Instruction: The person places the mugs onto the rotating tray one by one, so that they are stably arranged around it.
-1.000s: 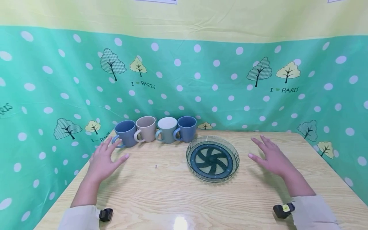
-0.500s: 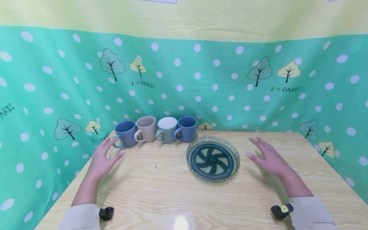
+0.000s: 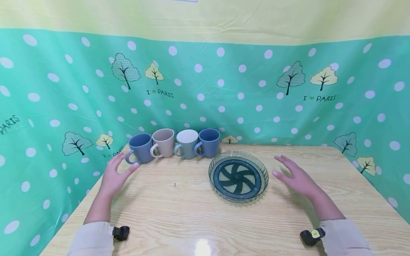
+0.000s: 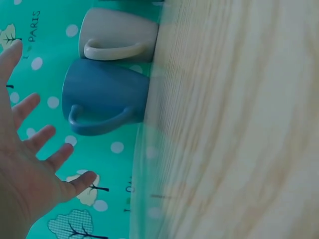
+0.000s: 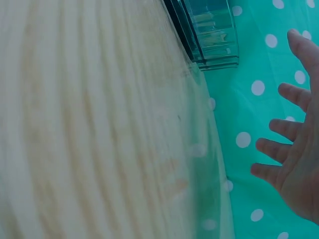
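Dish (image 3: 238, 177), round and clear-walled with a dark pinwheel pattern in its base, rests on the wood-grain table (image 3: 192, 220); take it as the clock's centre, twelve at the far edge. At nine o'clock, well apart from it, the left hand (image 3: 113, 177) is raised above the surface, its fingers spread wide, near the handle of the blue mug (image 3: 143, 151) but apart from it. At three o'clock, close to the rim but clear of it, the right hand (image 3: 298, 179) is raised too, fingers likewise fanned. From the blue mug the row of upright cups runs rightward around ten o'clock: pale pink mug (image 3: 166, 145), grey-green mug (image 3: 189, 150) showing white at its mouth, then, at half past ten, second blue mug (image 3: 211, 145), near the dish's rim. All four handles face roughly eight o'clock. Dotted green cloth (image 3: 230, 89) hangs behind at twelve
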### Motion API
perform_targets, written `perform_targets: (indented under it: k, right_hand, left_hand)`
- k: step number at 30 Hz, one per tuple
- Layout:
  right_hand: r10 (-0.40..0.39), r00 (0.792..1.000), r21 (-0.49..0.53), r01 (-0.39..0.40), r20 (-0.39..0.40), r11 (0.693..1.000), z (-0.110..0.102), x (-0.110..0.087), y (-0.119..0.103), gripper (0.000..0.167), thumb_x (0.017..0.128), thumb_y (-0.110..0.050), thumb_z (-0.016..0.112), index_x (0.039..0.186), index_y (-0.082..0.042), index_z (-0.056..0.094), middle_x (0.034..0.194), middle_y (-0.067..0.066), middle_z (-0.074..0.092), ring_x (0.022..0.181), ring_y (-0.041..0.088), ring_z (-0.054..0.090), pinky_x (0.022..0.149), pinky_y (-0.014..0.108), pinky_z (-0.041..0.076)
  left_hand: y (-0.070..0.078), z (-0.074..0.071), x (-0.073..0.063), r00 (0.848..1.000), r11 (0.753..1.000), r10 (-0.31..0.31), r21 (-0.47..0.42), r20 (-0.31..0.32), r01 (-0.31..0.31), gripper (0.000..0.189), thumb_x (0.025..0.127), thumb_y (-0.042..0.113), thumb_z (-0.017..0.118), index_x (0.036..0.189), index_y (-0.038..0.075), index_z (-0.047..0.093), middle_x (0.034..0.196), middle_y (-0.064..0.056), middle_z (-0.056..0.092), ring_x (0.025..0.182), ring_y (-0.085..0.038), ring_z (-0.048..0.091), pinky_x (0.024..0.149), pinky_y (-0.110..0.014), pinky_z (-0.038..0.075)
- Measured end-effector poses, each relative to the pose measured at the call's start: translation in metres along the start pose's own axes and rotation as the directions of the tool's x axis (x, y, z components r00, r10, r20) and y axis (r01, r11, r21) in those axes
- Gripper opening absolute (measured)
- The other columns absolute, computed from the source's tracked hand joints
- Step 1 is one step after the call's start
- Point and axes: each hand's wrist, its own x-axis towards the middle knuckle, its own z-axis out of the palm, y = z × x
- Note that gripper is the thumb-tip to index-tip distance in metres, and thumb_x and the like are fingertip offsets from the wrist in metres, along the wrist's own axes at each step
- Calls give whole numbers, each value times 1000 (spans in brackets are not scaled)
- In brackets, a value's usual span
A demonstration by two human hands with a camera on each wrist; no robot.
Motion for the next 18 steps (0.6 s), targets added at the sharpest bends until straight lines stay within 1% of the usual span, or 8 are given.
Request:
perform_targets:
  k: [5, 9, 12, 13, 15, 16, 18]
  right_hand:
    - [-4, 1000, 70, 3, 8, 998, 4, 1, 0, 68, 99, -39, 57, 152, -7, 30, 155, 30, 17, 136, 57, 19, 103, 76, 20]
    - [-19, 1000, 130, 17, 9, 991, 6, 3, 0, 67, 99, -34, 57, 151, -3, 30, 155, 30, 20, 136, 55, 22, 107, 70, 25]
    - [-16, 1000, 174, 13, 16, 985, 8, 5, 1, 66, 99, -32, 57, 151, -3, 29, 154, 29, 23, 135, 54, 26, 108, 67, 27]
    - [-11, 1000, 188, 7, 20, 982, 8, 5, 1, 66, 99, -32, 57, 151, -3, 30, 154, 28, 24, 134, 54, 28, 108, 67, 29]
    - [1, 1000, 209, -6, 28, 978, 9, 6, 0, 65, 99, -31, 58, 151, -4, 30, 153, 28, 26, 133, 54, 31, 106, 67, 32]
    - [6, 999, 222, -13, 33, 975, 10, 7, 0, 64, 99, -31, 58, 151, -5, 31, 153, 28, 26, 132, 55, 32, 104, 67, 34]
    - [14, 999, 248, -23, 40, 969, 11, 9, 0, 64, 99, -30, 59, 151, -6, 32, 152, 28, 29, 132, 54, 34, 102, 67, 37]
  left_hand:
    - [-2, 0, 3, 999, 995, -35, -91, -30, 33, 69, 94, 40, 65, 149, 8, 39, 156, -22, 22, 138, -48, 25, 103, -72, 29]
    - [-4, 0, 5, 995, 982, -84, -173, -47, 75, 69, 93, 37, 66, 150, 11, 37, 156, -19, 24, 138, -43, 27, 104, -68, 33]
    - [-4, 0, 7, 991, 972, -128, -206, -49, 115, 71, 93, 39, 66, 151, 14, 36, 157, -17, 24, 138, -40, 29, 106, -62, 36]
    - [-5, 0, 8, 988, 968, -144, -215, -50, 130, 70, 93, 40, 66, 151, 16, 36, 157, -16, 25, 138, -39, 30, 106, -57, 39]
    - [-6, 0, 9, 983, 957, -177, -243, -56, 159, 68, 92, 40, 66, 150, 19, 39, 156, -14, 27, 137, -36, 32, 103, -42, 46]
    - [-7, 0, 10, 979, 950, -194, -261, -59, 172, 66, 92, 40, 67, 150, 21, 40, 156, -12, 29, 137, -35, 33, 100, -33, 48]
    - [-9, 0, 11, 973, 935, -223, -295, -65, 195, 64, 92, 40, 67, 148, 24, 43, 155, -10, 31, 136, -32, 35, 91, -17, 47]
